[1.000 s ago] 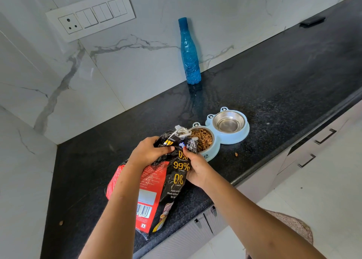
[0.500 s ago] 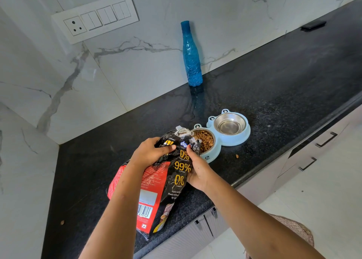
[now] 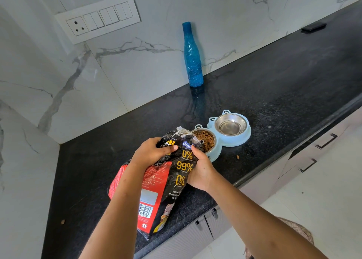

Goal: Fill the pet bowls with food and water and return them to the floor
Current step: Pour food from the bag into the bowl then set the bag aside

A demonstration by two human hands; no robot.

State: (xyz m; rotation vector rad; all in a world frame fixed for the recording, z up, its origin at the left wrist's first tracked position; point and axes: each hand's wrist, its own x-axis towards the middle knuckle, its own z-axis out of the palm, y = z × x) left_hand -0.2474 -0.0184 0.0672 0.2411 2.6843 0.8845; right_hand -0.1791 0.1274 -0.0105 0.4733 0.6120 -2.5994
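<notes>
A light blue double pet bowl stand (image 3: 241,141) sits on the black counter (image 3: 274,94). Its left steel bowl (image 3: 204,139) holds brown kibble; the right steel bowl (image 3: 231,124) is empty. A black and red pet food bag (image 3: 166,182) lies on the counter with its crumpled open top beside the kibble bowl. My left hand (image 3: 150,154) grips the bag's top from the left, and my right hand (image 3: 201,170) grips it from the right. A tall blue water bottle (image 3: 192,57) stands against the marble wall behind the bowls.
Loose kibble pieces lie on the counter, one (image 3: 237,157) near the bowl stand and one (image 3: 62,222) at far left. A switch panel (image 3: 98,18) is on the wall. A dark flat object (image 3: 313,26) rests far right. Drawers (image 3: 313,153) and white floor lie below.
Both hands stay on the bag's top with only slight shifts. The bag and bowls have not visibly moved.
</notes>
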